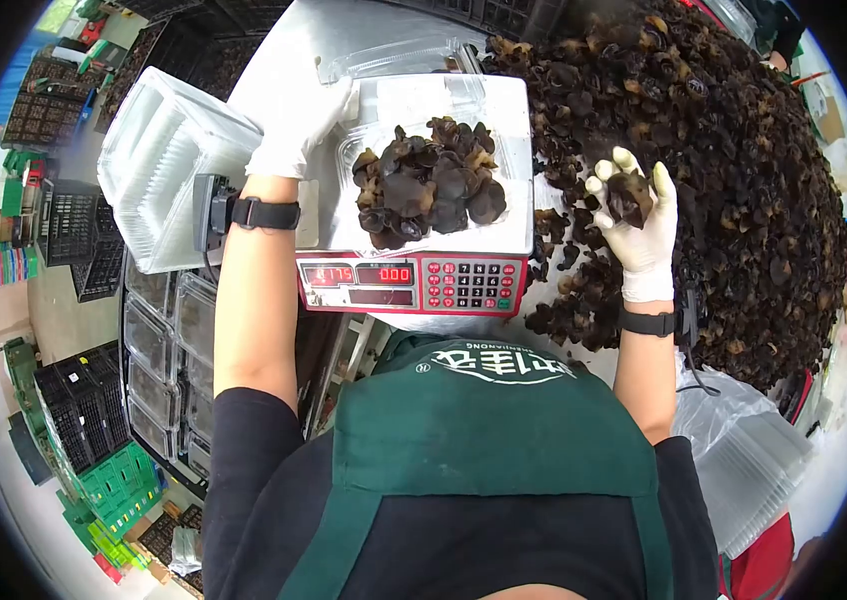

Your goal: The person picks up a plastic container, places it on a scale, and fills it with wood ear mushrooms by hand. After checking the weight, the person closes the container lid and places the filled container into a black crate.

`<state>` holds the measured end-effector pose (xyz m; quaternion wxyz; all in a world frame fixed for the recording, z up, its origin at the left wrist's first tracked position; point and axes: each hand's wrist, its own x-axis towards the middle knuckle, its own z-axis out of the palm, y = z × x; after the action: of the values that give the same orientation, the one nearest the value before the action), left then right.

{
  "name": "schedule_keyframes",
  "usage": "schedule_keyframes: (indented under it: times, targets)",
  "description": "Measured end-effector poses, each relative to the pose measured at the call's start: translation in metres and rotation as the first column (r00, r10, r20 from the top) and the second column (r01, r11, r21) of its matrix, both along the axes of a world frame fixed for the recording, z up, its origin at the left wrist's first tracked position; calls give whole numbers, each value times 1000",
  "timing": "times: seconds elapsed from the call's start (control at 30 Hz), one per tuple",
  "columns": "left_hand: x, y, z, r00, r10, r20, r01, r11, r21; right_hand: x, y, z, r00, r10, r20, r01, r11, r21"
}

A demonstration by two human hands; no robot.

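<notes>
So, biggest thing was the mushroom pile point(724, 150), dark & heaped over the whole R side of the steel surface point(344, 30). Next, a stack of clear trays point(159, 165) sat at the surface's L edge, just beside the scale point(424, 285). The scale's red front w/ display & keypad faced the person. On its platter lay an open clear tray point(349, 150) holding a heap of mushrooms point(429, 185).

Left hand point(299, 125), gloved, lay flat btwn the stack & the platter; grip open, nothing clasped that I could see. Right hand point(639, 215), gloved, palm up over the pile's near edge, just R of the scale; grip cupped round a small clump point(629, 195) of mushrooms.

Black & green crates point(84, 400) stood on the floor, L.
</notes>
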<state>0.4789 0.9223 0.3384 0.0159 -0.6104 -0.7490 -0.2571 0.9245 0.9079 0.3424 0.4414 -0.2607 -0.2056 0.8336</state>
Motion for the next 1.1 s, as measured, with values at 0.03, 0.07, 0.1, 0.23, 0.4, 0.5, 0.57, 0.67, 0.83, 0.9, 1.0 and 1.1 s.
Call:
schedule_keyframes:
  times: [0.03,0.07,0.1,0.23,0.4,0.5,0.57,0.67,0.83,0.9,1.0,1.1]
  targets:
    - [0,2,-5,995,16,-94,-13,999,31,-2,-5,1,1000,3,-24,-2,1000,24]
    - [2,3,-11,982,34,-187,-23,998,64,-4,-10,2,999,6,-49,-3,999,49]
    - [2,4,-15,959,55,-278,-28,995,98,-4,-11,-3,1000,7,-12,-6,999,44]
    - [12,-6,15,923,19,385,-19,1000,-6,-16,-21,-8,982,135,132,-153,978,144]
    - [78,-99,106,864,-242,442,174,966,190,-30,-31,16,899,235,368,-303,943,138]
    - [86,-158,98,937,-247,248,224,967,120,-40,-34,22,799,123,589,-317,918,239]
    - [97,-184,90,947,-271,174,269,963,33,-47,-35,32,665,112,739,-402,887,227]
    - [110,-194,60,926,-188,327,172,982,78,-60,-35,28,544,53,837,-499,822,273]
    - [102,-190,49,456,23,890,165,980,-110,-65,-32,29,532,98,841,-600,745,292]
    - [99,-184,48,354,13,935,176,981,-80,-67,-32,30,541,137,830,-600,754,266]
    - [103,-178,41,292,15,956,156,986,-63,-67,-37,32,624,157,765,-505,829,242]
    - [120,-182,31,201,-79,976,86,994,63,-65,-47,25,713,95,694,-399,869,291]
